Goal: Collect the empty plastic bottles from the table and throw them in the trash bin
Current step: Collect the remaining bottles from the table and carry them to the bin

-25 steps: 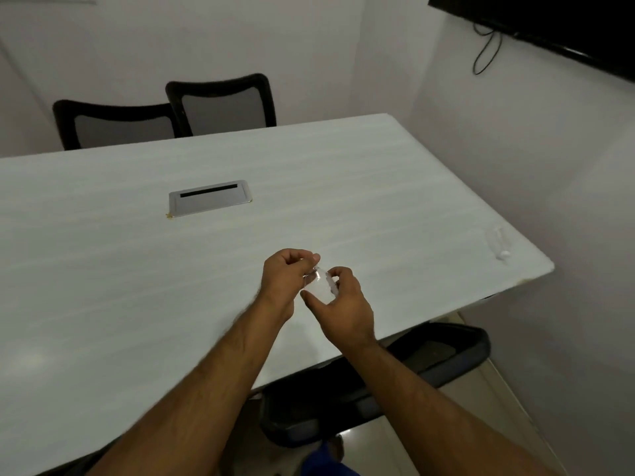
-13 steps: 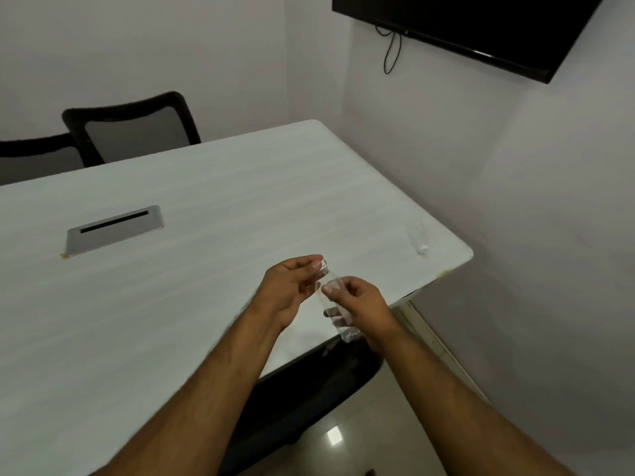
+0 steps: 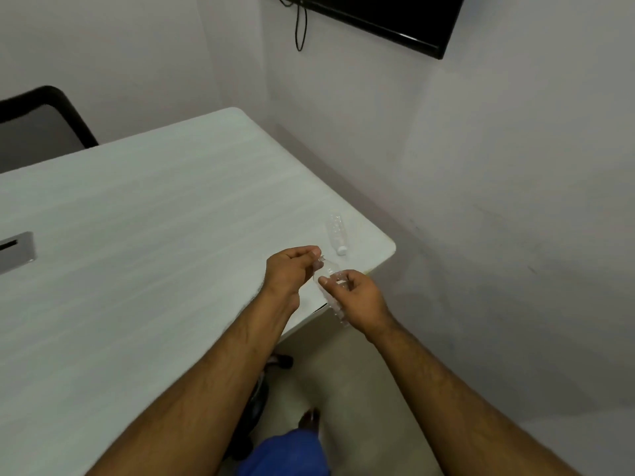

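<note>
A small clear plastic bottle point(image 3: 329, 269) is held in the air over the table's near right edge. My right hand point(image 3: 357, 297) grips its body, and my left hand point(image 3: 292, 269) pinches its top end with the fingertips. A second clear bottle with a white cap point(image 3: 336, 232) lies on its side on the white table point(image 3: 154, 252), close to the right corner, just beyond my hands. No trash bin is in view.
A black mesh chair point(image 3: 37, 125) stands behind the table at the far left. A metal cable hatch point(image 3: 17, 250) is set in the tabletop at left. A wall-mounted screen point(image 3: 385, 18) hangs top right; the wall runs close along the table's right side. A chair base point(image 3: 256, 403) shows under the table.
The view has swung to the right and moved toward the table's corner. Both hands have kept hold of the bottle, and the lying bottle now appears much nearer to them.
</note>
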Demonstrator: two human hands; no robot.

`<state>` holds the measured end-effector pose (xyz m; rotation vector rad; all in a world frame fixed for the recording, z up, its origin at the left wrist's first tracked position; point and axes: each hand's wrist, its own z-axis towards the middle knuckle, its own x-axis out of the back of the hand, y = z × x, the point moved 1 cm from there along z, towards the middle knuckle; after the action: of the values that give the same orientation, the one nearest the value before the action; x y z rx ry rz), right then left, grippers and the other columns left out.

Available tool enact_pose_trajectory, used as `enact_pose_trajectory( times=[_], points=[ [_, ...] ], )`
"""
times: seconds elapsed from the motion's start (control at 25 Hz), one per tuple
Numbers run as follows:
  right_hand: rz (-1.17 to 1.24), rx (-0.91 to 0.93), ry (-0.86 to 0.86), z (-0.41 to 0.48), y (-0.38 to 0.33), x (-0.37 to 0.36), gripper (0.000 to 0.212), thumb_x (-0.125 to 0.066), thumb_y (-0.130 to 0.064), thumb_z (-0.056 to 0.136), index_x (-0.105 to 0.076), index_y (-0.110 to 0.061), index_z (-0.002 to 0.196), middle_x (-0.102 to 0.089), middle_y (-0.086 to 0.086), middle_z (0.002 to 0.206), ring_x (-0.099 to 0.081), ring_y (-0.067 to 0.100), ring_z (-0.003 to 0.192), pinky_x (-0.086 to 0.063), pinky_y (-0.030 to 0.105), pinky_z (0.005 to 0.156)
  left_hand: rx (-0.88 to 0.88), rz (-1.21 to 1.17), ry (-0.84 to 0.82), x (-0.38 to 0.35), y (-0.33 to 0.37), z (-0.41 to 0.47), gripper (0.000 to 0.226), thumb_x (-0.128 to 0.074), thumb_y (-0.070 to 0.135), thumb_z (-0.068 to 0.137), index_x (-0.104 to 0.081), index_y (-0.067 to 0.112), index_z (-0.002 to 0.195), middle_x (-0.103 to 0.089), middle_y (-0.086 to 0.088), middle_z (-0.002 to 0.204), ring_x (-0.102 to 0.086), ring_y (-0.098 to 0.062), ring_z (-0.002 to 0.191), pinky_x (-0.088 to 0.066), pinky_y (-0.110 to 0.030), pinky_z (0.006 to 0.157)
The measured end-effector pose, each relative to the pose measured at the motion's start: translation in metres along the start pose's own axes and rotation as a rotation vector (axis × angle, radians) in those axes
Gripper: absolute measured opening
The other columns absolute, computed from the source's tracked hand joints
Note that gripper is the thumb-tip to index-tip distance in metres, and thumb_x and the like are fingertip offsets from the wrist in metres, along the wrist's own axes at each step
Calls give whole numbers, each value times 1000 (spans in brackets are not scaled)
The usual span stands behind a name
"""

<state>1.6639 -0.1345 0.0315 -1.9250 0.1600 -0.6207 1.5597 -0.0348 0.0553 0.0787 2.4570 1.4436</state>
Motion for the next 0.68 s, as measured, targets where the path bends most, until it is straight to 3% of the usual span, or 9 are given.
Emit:
enact_pose_trajectory(
  times=[0.12,0.2,0.32,0.4,0.52,0.56,0.68],
  points=[
    [162,-118,-87,41,10,30,51,-72,-54,81,-69,-6,97,-70,8,80,-66,23,67,-56,35,59,22,101,-46,-31,-7,40,6,-68,5,88,-73,9,89,-74,-16,104,-72,-30,93,-59,-30,81],
    [82,-211,-128,73,19,47,53,-70,-57,81,-68,-5,94,-70,10,79,-65,23,65,-55,36,60,-19,242,-55,-46,-21,70,8,-66,10,91,-73,8,94,-73,-16,108,-71,-30,98,-58,-33,88],
    [-21,-291,-33,114,35,66,53,-65,-60,84,-66,-8,95,-70,9,85,-66,20,70,-55,32,59,-278,759,-63,-61,-36,116,28,-57,15,97,-67,9,122,-67,-10,128,-63,-27,117,-48,-32,102],
    [52,-345,37,142,40,75,49,-63,-56,87,-63,-10,102,-67,8,85,-63,18,66,-51,27,54,-450,1078,-102,-68,-38,157,42,-53,14,97,-53,11,139,-55,-9,145,-53,-27,131,-39,-34,110],
    [115,-399,50,175,39,76,47,-59,-54,92,-57,-16,120,-64,7,105,-64,18,82,-53,24,52,-774,1578,-221,-78,-46,212,58,-59,24,95,-40,12,149,-39,-13,157,-40,-32,143,-32,-41,115],
    [124,-430,49,188,40,74,49,-58,-55,91,-55,-18,124,-64,7,112,-65,21,89,-58,28,58,-833,1729,-264,-81,-51,229,60,-60,27,95,-38,13,150,-33,-14,159,-34,-33,146,-30,-43,116],
    [220,-507,32,208,48,67,55,-64,-57,86,-55,-20,126,-67,10,116,-70,27,96,-64,42,73,-736,1983,-388,-89,-64,259,63,-55,31,98,-28,14,153,-14,-15,165,-14,-33,153,-19,-44,120]
  ],
)
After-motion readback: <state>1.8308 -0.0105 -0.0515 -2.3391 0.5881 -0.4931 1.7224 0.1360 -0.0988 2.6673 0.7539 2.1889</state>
